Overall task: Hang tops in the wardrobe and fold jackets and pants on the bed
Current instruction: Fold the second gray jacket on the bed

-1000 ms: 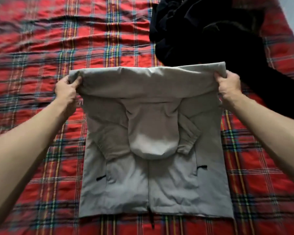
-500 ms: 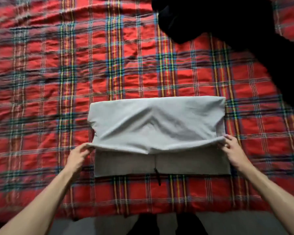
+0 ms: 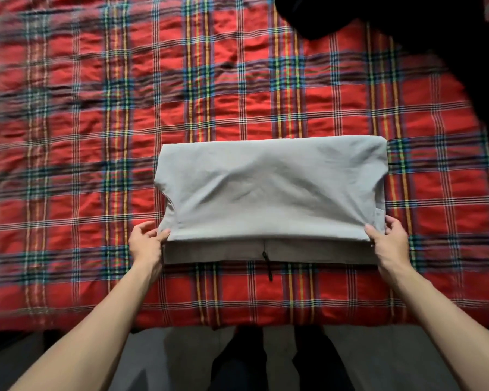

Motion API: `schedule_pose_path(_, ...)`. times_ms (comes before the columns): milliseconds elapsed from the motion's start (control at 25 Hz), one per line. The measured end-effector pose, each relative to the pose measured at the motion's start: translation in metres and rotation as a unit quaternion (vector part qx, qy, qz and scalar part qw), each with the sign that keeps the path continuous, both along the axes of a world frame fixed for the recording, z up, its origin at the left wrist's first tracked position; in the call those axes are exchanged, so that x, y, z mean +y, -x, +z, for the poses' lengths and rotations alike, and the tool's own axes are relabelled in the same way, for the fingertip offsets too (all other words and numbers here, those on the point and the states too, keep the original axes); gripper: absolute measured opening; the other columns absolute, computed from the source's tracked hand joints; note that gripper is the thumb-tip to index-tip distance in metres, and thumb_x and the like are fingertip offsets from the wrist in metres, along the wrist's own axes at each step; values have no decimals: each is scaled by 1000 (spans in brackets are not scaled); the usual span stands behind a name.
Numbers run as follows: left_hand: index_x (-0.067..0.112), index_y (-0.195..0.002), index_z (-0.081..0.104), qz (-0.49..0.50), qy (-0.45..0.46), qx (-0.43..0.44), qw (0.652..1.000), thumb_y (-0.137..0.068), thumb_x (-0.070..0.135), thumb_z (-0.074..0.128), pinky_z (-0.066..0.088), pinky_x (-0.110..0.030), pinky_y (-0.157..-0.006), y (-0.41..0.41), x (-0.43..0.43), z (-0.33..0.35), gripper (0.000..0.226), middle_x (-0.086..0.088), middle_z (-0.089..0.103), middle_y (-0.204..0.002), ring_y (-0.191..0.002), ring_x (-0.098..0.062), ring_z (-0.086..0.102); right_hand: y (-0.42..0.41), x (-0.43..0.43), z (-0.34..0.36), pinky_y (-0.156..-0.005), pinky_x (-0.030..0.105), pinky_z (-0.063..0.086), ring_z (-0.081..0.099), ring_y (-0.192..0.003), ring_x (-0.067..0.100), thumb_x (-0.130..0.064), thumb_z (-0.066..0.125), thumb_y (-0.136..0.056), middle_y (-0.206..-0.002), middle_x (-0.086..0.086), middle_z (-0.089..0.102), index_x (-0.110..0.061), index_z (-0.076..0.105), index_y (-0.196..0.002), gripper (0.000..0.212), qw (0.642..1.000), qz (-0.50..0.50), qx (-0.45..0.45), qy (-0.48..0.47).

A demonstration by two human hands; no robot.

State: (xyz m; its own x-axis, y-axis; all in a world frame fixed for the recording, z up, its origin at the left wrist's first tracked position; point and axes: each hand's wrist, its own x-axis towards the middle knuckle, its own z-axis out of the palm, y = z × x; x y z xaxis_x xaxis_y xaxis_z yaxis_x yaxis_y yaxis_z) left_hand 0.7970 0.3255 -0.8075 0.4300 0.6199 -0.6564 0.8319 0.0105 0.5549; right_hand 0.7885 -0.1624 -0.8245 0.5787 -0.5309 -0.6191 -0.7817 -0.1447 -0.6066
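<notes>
Jacket point(image 3: 271, 190): one, folded; left hand point(image 3: 146, 245), right hand point(image 3: 391, 245) pinch corners.

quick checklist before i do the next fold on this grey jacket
1. Left hand pinching the near left corner of the grey jacket: ok.
2. Right hand pinching the near right corner: ok.
3. Folded edge level with the hem: not ok, a strip of the lower layer shows below it.
4. Zipper pull tucked in: not ok, it hangs past the hem onto the bedspread.
5. Black clothes clear of the jacket: ok, they lie apart at the far right.
6. Sleeves and hood flat inside: cannot tell, the top layer hides them.
</notes>
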Motion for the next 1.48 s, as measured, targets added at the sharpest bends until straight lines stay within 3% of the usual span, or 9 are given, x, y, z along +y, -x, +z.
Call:
schedule_pose_path(160, -1, -123, 51, -57, -7, 21, 998, -81, -13, 68, 48, -24, -72, 35, 3, -5, 48, -15, 57, -94, -80, -19, 56, 27, -13, 1, -73, 17, 49, 57, -101, 24, 3, 65, -89, -115, 16, 60, -3, 46, -135, 50, 996, 83, 27, -4)
schedule_pose_path(320, 0, -121, 55, -83, -22, 23, 996, -82, -12, 68, 45, -22, -73, 40, -5, -10, 43, -2, 52, -79, -76, -13, 52, 32, -9, -6, -86, 34, 42, 56, -102, 24, 2, 64, -88, -120, 17, 60, -3, 46, -132, 48, 994, 97, 44, 26)
schedule_pose_path(560, 6, -125, 51, -164, -218, 116, 955, -84, 2, 63, 39, -41, -96, 23, -25, 7, 43, -19, 55, -124, -119, -38, 50, 17, 12, 14, -100, 43, 37, 45, -118, 39, -15, 70, -77, -131, 20, 43, -11, 41, -137, 66, 956, 172, 74, 226)
schedule_pose_path(760, 14, -149, 34, -516, -365, -158, 759, -93, 42, 44, 16, -48, -117, -84, -100, -2, 63, -21, 27, -157, -144, -37, 24, -86, 80, 8, -112, 47, 27, 34, -134, 33, -45, 49, -88, -148, 17, 39, -15, 45, -142, 62, 831, 395, -177, 350)
schedule_pose_path(960, 23, -155, 25, -675, -369, -130, 625, -96, 60, 18, 6, -43, -120, -141, -154, -78, 70, -4, 23, -162, -150, -23, 18, -142, 133, -62, -119, 47, 11, 27, -146, 33, -54, 34, -93, -156, 10, 35, -24, 40, -148, 63, 704, 577, -197, 365)
schedule_pose_path(1080, 24, -155, 23, -652, -395, -101, 639, -97, 61, 22, 1, -40, -120, -130, -102, -96, 69, -1, 20, -162, -151, -22, 14, -132, 59, -79, -119, 49, 10, 23, -146, 35, -56, 34, -94, -158, 10, 31, -26, 36, -150, 63, 728, 518, -127, 429)
schedule_pose_path(1280, 13, -157, 14, -528, -408, 61, 742, -91, 72, 2, 2, -51, -121, -106, -21, -71, 88, -23, 7, -162, -150, -37, 5, -103, -23, -50, -117, 58, 14, 17, -147, 39, -56, 18, -93, -159, 19, 24, -8, 35, -150, 76, 786, 411, 14, 462)
schedule_pose_path(1400, 5, -155, 17, -537, -366, -37, 760, -91, 69, 19, 0, -47, -121, -92, -68, -46, 90, -31, 7, -158, -148, -40, 6, -80, 37, -31, -120, 54, 10, 12, -149, 35, -48, 30, -97, -161, 19, 16, -10, 35, -150, 65, 785, 415, -80, 454)
schedule_pose_path(1480, 7, -152, 23, -594, -348, -139, 712, -93, 66, 30, 5, -45, -120, -59, -128, -45, 83, -32, 15, -156, -147, -38, 12, -48, 107, -33, -121, 51, 10, 14, -149, 34, -46, 37, -95, -160, 17, 19, -14, 36, -150, 64, 745, 511, -157, 399)
